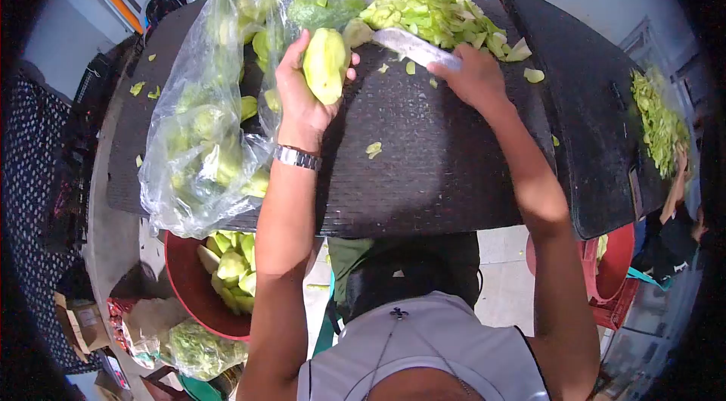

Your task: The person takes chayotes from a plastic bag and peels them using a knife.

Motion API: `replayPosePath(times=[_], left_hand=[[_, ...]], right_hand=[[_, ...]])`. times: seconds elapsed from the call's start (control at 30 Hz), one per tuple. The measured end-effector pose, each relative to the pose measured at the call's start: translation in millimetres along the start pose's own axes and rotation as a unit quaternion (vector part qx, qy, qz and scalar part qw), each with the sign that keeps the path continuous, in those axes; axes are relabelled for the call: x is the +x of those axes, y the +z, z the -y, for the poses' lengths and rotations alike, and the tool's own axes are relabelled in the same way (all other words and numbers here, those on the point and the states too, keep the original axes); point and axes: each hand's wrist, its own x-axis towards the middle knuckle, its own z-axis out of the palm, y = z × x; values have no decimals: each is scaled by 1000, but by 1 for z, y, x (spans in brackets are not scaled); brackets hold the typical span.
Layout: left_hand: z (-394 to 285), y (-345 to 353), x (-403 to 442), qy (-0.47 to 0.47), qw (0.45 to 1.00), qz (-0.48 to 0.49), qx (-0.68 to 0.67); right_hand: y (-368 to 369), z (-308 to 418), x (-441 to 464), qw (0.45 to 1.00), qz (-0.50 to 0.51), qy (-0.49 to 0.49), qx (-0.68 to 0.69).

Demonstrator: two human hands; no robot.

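Note:
A peeled pale green vegetable [326, 66] rests in my left hand [300, 91], whose fingers curl round it. My right hand [475, 77] grips a knife by the handle, and its broad blade [416, 47] points left above the dark table [423, 166]. Just beyond the blade lies a heap of green peelings [435, 15]. A clear plastic bag [208, 110] with several green vegetables in it spreads over the table's left side. An unpeeled darker green one [325, 12] lies behind my left hand.
Below the table's left edge stands a red tub [185, 280] of peeled vegetables. A second dark table [578, 113] adjoins on the right, with peelings [656, 121] and a co-worker's hand [681, 163] at its far side. Another red tub [609, 265] is beneath it.

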Motion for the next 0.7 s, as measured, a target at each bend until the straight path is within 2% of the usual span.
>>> replayPosePath(times=[0.03, 0.2, 0.23, 0.3, 0.33, 0.37, 0.4, 0.47, 0.53, 0.63, 0.7], left_hand=[[2, -2, 1, -8, 1000, -6, -9], [5, 5, 0, 15, 997, -67, -32], [4, 6, -1, 23, 996, -83, -33], [0, -2, 1, 16, 997, -57, -45], [-3, -10, 4, 5, 998, -38, -59], [-4, -18, 6, -7, 997, -20, -73], [-4, -19, 5, -7, 998, -22, -58], [-4, -15, 5, -7, 999, -24, -28], [2, -1, 2, 10, 998, -52, 29], [9, 5, 3, 14, 998, -49, 47], [11, 9, 1, 16, 997, -39, 61]], right_hand=[[-14, 5, -15, 998, 55, 31, 17], [-39, 10, -98, 973, 179, -82, 119], [-36, 6, -108, 975, 150, -142, 80], [-30, -2, -120, 962, 86, -259, 0], [-43, -1, -115, 968, 129, -214, -19], [-39, -8, -113, 966, 12, -195, -168], [-32, -19, -114, 930, -105, -169, -310], [-37, -39, -103, 924, -154, -97, -336], [-64, -49, -80, 994, -21, -9, -109], [-75, -30, -75, 998, 24, 25, -52], [-65, -35, -68, 999, 12, -15, 33]])
